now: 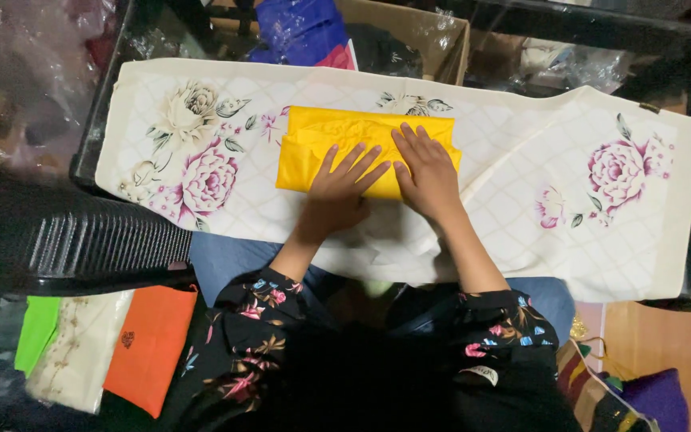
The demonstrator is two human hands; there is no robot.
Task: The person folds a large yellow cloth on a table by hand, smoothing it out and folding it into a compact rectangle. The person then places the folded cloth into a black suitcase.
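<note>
A folded yellow cloth [321, 136] lies on a cream sheet printed with pink and beige flowers [521, 160]. My left hand [341, 188] rests flat on the cloth's near edge, fingers spread. My right hand [427, 172] lies flat beside it on the cloth's right end, fingers together and pointing away. The two hands touch at the thumbs. Neither hand grips anything.
The sheet covers a dark glass table [97, 120]. A black plastic chair back [65, 232] is at the left, with orange [153, 344], cream and green cloths below it. A cardboard box [433, 36] with blue fabric stands behind the table. Striped and purple fabric [625, 400] lies at lower right.
</note>
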